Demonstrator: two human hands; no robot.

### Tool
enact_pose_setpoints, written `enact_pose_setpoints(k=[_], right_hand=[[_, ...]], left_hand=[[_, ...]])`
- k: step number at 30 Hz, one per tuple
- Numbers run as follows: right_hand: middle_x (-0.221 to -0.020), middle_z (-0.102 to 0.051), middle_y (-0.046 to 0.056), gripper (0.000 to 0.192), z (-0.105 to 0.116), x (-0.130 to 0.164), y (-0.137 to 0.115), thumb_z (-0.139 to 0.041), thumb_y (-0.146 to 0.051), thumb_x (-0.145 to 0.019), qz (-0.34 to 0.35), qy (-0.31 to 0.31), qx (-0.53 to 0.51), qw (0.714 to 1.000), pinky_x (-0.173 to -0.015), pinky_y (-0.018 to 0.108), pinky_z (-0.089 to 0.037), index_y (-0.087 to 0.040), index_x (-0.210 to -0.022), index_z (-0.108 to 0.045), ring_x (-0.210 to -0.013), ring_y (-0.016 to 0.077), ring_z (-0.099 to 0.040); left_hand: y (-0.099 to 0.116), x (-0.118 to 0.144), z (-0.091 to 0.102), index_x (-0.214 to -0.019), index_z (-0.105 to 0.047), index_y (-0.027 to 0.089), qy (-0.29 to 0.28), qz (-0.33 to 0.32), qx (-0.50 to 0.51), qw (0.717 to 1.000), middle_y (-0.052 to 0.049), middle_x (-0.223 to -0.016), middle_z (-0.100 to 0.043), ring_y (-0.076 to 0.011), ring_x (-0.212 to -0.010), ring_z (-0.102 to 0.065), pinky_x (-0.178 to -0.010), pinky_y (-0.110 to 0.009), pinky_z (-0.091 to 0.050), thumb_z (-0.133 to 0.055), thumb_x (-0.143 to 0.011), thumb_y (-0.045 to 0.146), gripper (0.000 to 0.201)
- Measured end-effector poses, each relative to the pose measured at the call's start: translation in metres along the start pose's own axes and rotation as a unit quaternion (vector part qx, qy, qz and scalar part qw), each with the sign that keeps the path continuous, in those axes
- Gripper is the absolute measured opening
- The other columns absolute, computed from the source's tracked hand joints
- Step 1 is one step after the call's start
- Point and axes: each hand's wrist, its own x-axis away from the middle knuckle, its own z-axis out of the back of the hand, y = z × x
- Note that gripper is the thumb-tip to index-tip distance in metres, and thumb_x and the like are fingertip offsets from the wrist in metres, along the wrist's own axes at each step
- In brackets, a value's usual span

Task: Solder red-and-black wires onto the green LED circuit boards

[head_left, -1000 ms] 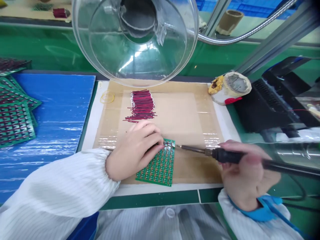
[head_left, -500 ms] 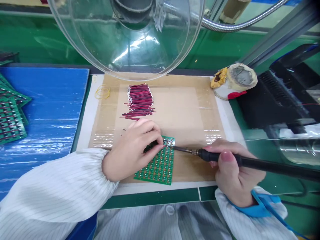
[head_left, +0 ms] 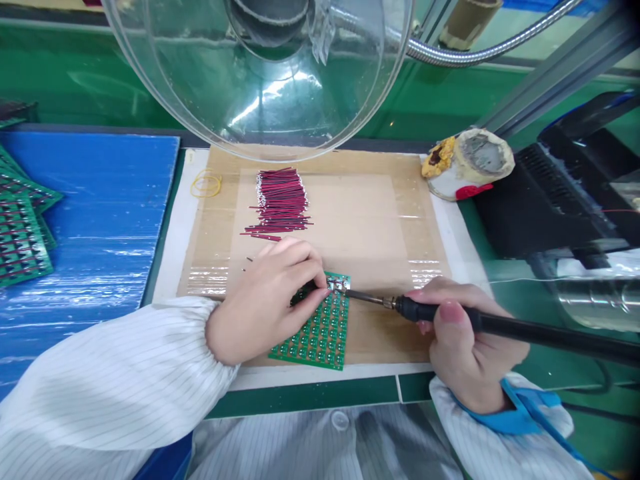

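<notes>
A small green circuit board (head_left: 320, 332) lies on the brown taped work mat (head_left: 370, 220) near the bench's front edge. My left hand (head_left: 267, 300) rests on the board's left part, fingertips pinching a short wire at its top right corner. My right hand (head_left: 467, 343) grips a black-handled soldering iron (head_left: 450, 315); its metal tip touches the same corner, right beside my left fingertips. A pile of short red and black wires (head_left: 279, 202) lies on the mat just beyond my left hand.
A clear fume hood dome (head_left: 260, 73) on a flexible hose hangs over the mat's far edge. A solder-tip cleaner pot (head_left: 470, 162) sits at the back right, a black unit (head_left: 550, 193) beyond it. Green boards (head_left: 20, 227) lie stacked on blue sheet (head_left: 110, 200) at left. A yellow rubber band (head_left: 206, 183) lies nearby.
The view shifted down and left early on. My right hand slid its grip forward along the iron, and the tip came in to touch the board's corner, where it now stays.
</notes>
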Motion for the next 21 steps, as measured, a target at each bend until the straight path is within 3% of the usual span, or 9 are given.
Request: enact_pose_setpoints(k=[5,9,11,13,14,15,16,18,21], right_hand=[[-0.067,-0.064,0.000,0.014,-0.001,0.001,0.000,-0.058,-0.028,-0.087,0.010,0.029,-0.006,1.000,-0.042,0.029,-0.039,-0.024,-0.083,-0.070,-0.052,0.0134,-0.056],[-0.063,-0.057,0.001,0.025,0.004,-0.014,-0.006,-0.056,-0.036,-0.089,-0.038,0.194,-0.035,0.980,-0.038,0.028,-0.031,-0.022,-0.074,-0.068,-0.048,0.0118,-0.048],[-0.060,-0.051,-0.001,0.027,0.013,-0.029,-0.005,-0.055,-0.041,-0.090,-0.049,0.256,-0.039,0.965,-0.040,0.027,-0.031,-0.021,-0.080,-0.070,-0.047,0.0103,-0.046],[-0.070,-0.053,-0.001,0.029,0.026,-0.046,0.002,-0.051,-0.042,-0.092,-0.019,0.278,0.012,0.960,-0.043,0.024,-0.032,-0.022,-0.101,-0.071,-0.050,0.0073,-0.049],[-0.085,-0.059,0.000,0.030,0.033,-0.055,0.008,-0.050,-0.038,-0.092,0.000,0.277,0.067,0.959,-0.048,0.023,-0.035,-0.023,-0.112,-0.068,-0.058,0.0064,-0.054],[-0.110,-0.059,0.000,0.035,0.039,-0.062,0.015,-0.048,-0.035,-0.093,-0.001,0.236,0.140,0.962,-0.057,0.023,-0.040,-0.025,-0.124,-0.061,-0.073,0.0080,-0.061],[-0.119,-0.059,0.001,0.037,0.045,-0.067,0.022,-0.053,-0.033,-0.090,0.015,0.189,0.229,0.955,-0.066,0.025,-0.044,-0.025,-0.126,-0.061,-0.086,0.0124,-0.063],[-0.102,-0.068,0.002,0.033,0.052,-0.074,0.032,-0.065,-0.032,-0.084,0.023,0.078,0.325,0.942,-0.080,0.031,-0.046,-0.029,-0.117,-0.067,-0.096,0.0193,-0.064],[-0.105,-0.068,0.003,0.034,0.050,-0.070,0.030,-0.058,-0.031,-0.089,-0.043,0.144,0.265,0.953,-0.071,0.030,-0.049,-0.030,-0.123,-0.063,-0.082,0.0170,-0.065]], left_hand=[[0.004,0.001,-0.001,-0.083,-0.058,0.017,-0.004,0.008,-0.006,1.000,-0.003,-0.096,-0.057,-0.0193,-0.094,-0.050,-0.084,-0.038,-0.041,-0.054,-0.090,0.019,0.009],[0.006,-0.003,0.007,-0.084,-0.059,0.018,-0.015,0.006,-0.030,0.999,-0.003,-0.098,-0.057,-0.0197,-0.096,-0.050,-0.084,-0.037,-0.041,-0.055,-0.091,0.022,0.010],[0.000,-0.009,0.015,-0.088,-0.061,0.019,-0.004,-0.003,-0.066,0.998,-0.003,-0.101,-0.057,-0.0201,-0.096,-0.051,-0.084,-0.037,-0.041,-0.054,-0.093,0.028,0.012],[-0.012,-0.017,0.026,-0.093,-0.062,0.019,0.025,-0.006,-0.123,0.992,-0.004,-0.103,-0.057,-0.0200,-0.094,-0.053,-0.083,-0.036,-0.042,-0.053,-0.094,0.030,0.015],[-0.020,-0.021,0.031,-0.096,-0.062,0.018,0.036,-0.004,-0.154,0.987,-0.005,-0.103,-0.057,-0.0198,-0.092,-0.054,-0.082,-0.035,-0.043,-0.052,-0.095,0.029,0.015],[-0.027,-0.025,0.036,-0.097,-0.062,0.017,0.039,0.002,-0.182,0.983,-0.005,-0.102,-0.058,-0.0197,-0.090,-0.055,-0.080,-0.035,-0.043,-0.053,-0.094,0.028,0.015],[-0.035,-0.028,0.039,-0.097,-0.062,0.016,0.032,0.006,-0.198,0.980,-0.005,-0.100,-0.059,-0.0195,-0.088,-0.056,-0.079,-0.034,-0.043,-0.053,-0.094,0.028,0.015],[-0.046,-0.032,0.043,-0.094,-0.062,0.017,0.017,0.008,-0.191,0.981,-0.004,-0.096,-0.061,-0.0183,-0.085,-0.058,-0.076,-0.033,-0.044,-0.053,-0.094,0.028,0.015],[-0.051,-0.031,0.042,-0.093,-0.064,0.018,0.030,-0.005,-0.123,0.992,-0.002,-0.093,-0.064,-0.0159,-0.085,-0.059,-0.078,-0.030,-0.046,-0.050,-0.097,0.028,0.018]])
